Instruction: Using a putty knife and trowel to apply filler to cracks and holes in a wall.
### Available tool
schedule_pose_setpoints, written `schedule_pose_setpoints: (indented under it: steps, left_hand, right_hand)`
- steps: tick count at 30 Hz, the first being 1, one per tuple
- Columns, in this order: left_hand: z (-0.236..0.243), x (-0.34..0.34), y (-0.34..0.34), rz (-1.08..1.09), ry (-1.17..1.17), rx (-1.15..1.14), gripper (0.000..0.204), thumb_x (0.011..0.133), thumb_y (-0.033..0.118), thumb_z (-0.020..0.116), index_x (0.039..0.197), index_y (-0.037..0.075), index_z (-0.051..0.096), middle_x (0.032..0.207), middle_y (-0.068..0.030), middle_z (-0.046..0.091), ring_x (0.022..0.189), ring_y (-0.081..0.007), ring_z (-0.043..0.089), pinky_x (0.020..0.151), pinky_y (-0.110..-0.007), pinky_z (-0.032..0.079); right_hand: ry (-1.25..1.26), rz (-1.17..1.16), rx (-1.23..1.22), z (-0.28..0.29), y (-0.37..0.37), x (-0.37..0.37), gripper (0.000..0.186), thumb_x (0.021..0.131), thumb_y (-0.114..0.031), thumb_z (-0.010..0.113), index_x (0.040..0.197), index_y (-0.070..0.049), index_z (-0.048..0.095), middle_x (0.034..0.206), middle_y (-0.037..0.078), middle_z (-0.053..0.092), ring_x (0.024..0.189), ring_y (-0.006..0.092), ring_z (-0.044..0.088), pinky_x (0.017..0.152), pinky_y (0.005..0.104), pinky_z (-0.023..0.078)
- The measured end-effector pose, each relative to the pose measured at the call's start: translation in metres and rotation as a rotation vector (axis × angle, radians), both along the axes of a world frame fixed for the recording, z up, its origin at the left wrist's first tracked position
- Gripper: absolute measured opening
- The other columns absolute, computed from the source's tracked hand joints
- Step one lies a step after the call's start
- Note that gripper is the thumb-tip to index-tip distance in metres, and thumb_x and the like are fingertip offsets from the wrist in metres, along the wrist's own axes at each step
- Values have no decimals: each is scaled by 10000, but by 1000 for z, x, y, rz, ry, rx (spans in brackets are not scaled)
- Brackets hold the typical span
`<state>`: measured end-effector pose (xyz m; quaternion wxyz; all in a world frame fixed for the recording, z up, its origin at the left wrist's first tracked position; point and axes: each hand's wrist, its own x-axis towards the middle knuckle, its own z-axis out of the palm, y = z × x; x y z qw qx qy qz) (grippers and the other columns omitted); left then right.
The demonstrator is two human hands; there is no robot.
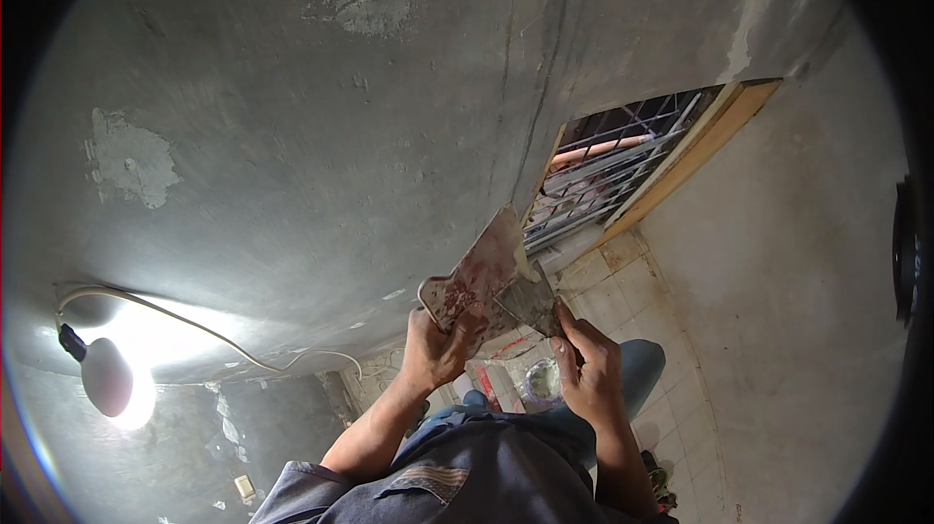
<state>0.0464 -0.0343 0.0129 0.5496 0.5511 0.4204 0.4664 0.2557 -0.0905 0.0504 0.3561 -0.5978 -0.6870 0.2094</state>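
My left hand (438, 349) grips a broad, stained plastering board (467, 266) by its lower end. Pale putty (519, 247) sits along the right edge of the board. My right hand (593, 363) holds a wide metal putty knife (530, 305), its blade resting on or just over the lower right part of the board. Both hands are in front of my body, and the fingers of my left hand are partly hidden by the board.
A grey wall (321, 135) with patches fills the upper view, with a barred window (613, 164) at right. A lit lamp (107, 378) with a loose cable hangs at left. Below me are a tiled floor (671, 388) and a bucket (542, 378). A plain wall (778, 281) stands at right.
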Motion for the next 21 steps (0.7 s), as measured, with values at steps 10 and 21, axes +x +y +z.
schedule_pose_setpoints:
  steps: [10,21]
  left_hand:
    - [19,-26,18,-145,630,778,590,742,28,663,1312,126,547,1078,-148,673,827,-311,686,629,-370,570]
    - [4,-41,29,-8,948,490,464,792,73,596,1248,161,585,955,-140,669,736,-354,646,611,-414,534]
  right_hand:
    - [-107,94,-23,34,17,12,357,852,-120,606,1187,2,607,815,152,635,703,319,624,621,397,484]
    - [-149,38,250,117,46,19,407,827,-33,597,1230,16,570,818,153,610,668,304,603,600,356,476]
